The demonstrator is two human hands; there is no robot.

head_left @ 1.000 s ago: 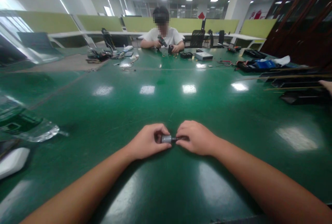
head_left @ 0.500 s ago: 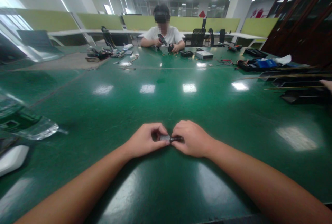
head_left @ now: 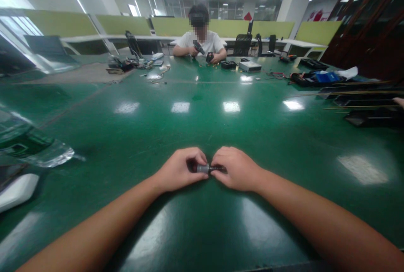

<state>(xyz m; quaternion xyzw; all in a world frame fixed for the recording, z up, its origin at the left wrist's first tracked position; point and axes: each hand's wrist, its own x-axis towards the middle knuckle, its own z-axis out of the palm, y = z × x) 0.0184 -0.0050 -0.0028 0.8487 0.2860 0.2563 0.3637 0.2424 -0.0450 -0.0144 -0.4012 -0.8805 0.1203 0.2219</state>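
Head — hands [head_left: 177, 172] [head_left: 239, 169] gripping shafted cylinder [head_left: 202, 168], wide tabletop [head_left: 202, 127]

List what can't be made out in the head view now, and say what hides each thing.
All in the head view:
- Grey cylinder: left end hidden inside the left hand.
- Dark shaft: partly covered by the right hand.
- Clear bottle: cut off by the left edge; label print blurred.
- White object: cut off by the left edge.
- Another person's hand: mostly beyond the right edge.
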